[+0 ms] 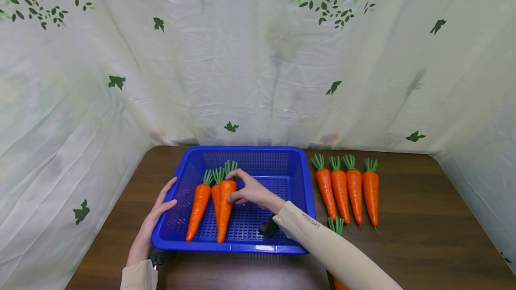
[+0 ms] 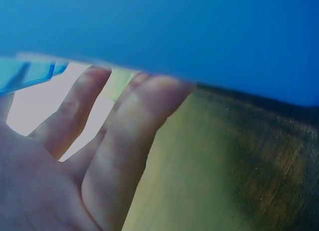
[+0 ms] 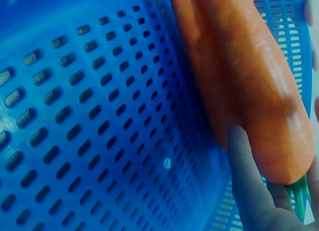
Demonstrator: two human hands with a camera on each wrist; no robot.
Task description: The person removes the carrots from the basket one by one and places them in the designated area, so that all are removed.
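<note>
In the head view, my right hand (image 1: 254, 190) reaches into a blue plastic basket (image 1: 245, 149) and pinches an orange carrot (image 1: 225, 205) near its green top. That carrot overlaps a second carrot (image 1: 215, 196), and a third carrot (image 1: 199, 207) lies to their left; all have tops toward the far side. The right wrist view shows my fingers (image 3: 241, 156) against the carrot's (image 3: 269, 91) thick end. At the basket's left rim, my left hand (image 1: 152, 218) rests with fairly straight fingers. The left wrist view has its fingertips at the blue wall (image 2: 164, 32).
Right of the basket, several carrots (image 1: 354, 196) lie side by side on the brown wooden table (image 1: 423, 218). Another carrot (image 1: 336, 225) is mostly hidden under my right sleeve (image 1: 334, 245). A white leaf-patterned curtain (image 1: 250, 66) stands behind and at both sides.
</note>
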